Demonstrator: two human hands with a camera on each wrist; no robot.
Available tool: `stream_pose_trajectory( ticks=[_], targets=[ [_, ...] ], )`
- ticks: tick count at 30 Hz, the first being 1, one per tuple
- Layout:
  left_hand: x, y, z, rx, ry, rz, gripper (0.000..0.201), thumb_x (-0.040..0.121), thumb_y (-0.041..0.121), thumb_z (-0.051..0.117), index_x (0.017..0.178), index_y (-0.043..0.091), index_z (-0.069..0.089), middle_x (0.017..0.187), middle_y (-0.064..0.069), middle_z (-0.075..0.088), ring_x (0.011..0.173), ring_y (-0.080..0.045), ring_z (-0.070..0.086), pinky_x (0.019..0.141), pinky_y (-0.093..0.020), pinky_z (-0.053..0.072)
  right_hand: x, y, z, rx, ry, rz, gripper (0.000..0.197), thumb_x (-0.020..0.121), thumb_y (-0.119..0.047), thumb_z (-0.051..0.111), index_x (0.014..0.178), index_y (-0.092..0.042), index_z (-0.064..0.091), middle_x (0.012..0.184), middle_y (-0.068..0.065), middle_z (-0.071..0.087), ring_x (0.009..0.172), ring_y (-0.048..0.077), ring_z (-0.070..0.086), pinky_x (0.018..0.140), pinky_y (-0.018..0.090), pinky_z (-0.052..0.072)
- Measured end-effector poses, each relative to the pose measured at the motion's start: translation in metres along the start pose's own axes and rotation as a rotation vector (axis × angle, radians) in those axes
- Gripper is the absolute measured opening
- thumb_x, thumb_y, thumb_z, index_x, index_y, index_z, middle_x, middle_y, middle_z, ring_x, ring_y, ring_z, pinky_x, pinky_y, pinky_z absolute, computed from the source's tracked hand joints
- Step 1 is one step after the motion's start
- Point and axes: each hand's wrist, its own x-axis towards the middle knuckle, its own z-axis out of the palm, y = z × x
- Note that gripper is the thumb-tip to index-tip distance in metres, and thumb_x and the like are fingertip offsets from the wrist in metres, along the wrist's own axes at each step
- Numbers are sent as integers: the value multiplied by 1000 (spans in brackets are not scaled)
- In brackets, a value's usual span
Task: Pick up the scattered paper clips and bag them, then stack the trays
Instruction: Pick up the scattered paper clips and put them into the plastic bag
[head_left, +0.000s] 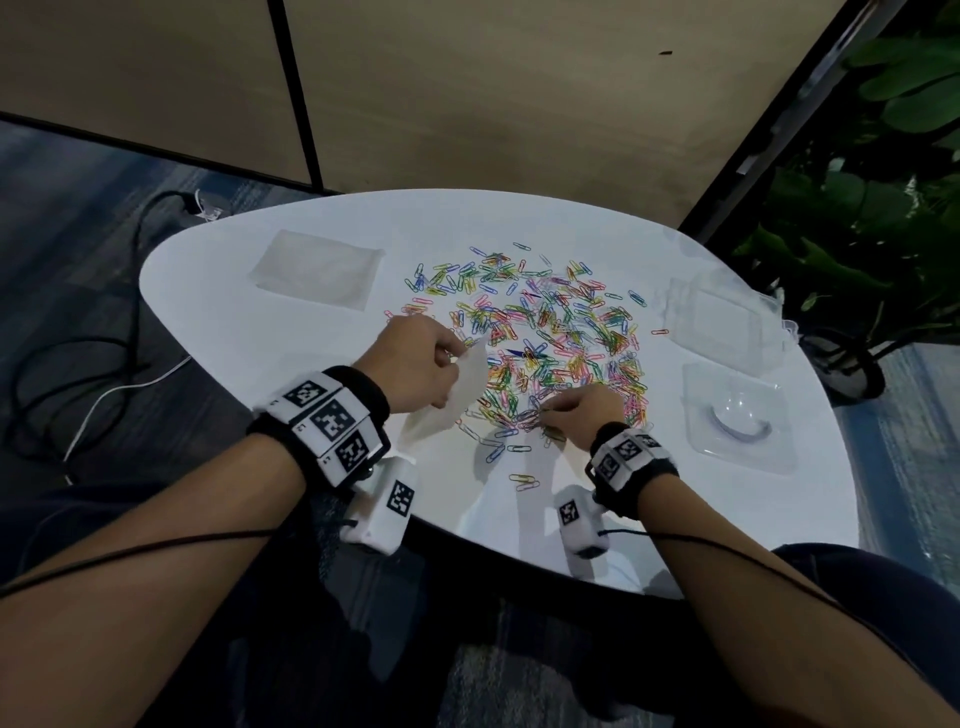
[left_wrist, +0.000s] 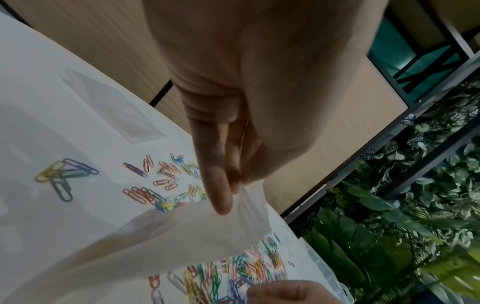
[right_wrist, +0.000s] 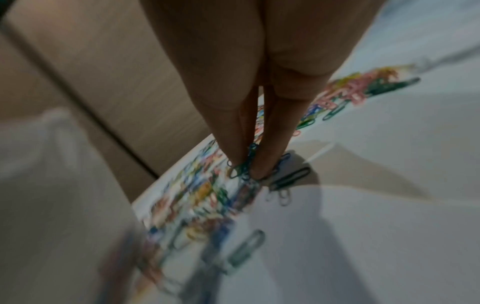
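My left hand (head_left: 415, 358) pinches the bag (head_left: 457, 395) mouth at nine o'clock. My right hand (head_left: 582, 410) pinches paper clips (right_wrist: 244, 168); I'd lift them straight across.

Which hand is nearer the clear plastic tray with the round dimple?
Right. The right hand is beside the clear plastic tray; the left hand is across the clips.

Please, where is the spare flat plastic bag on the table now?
In the head view, the spare bag lies flat at the table's far left, left of the paper clips, beyond the left hand.
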Motion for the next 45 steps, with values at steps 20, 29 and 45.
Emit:
stream_pose_trajectory(
  ticks=[20,29,45],
  targets=[
    [10,12,28,-111,-45,-42,19,95,2,58,108,-1,72,77,-17,75,66,-27,76,69,-29,64,-50,-71,-5,279,-42,-254,11,81,-12,74,89,-16,79,83,5,76,78,19,72,76,29,58],
    [12,8,19,-72,-12,-35,22,95,3,59,114,1,70,75,-9,73,53,-12,69,61,-18,60,-42,-68,-19,386,-147,-325,17,82,-3,71,90,-16,78,86,8,77,80,24,73,78,32,60],
    [-17,-32,-71,101,263,24,20,93,9,57,102,13,75,86,-13,72,71,-31,72,65,-38,63,-26,-32,69,-203,4,-193,45,74,-13,77,113,-18,56,123,11,49,89,23,59,76,26,50]
  ],
)
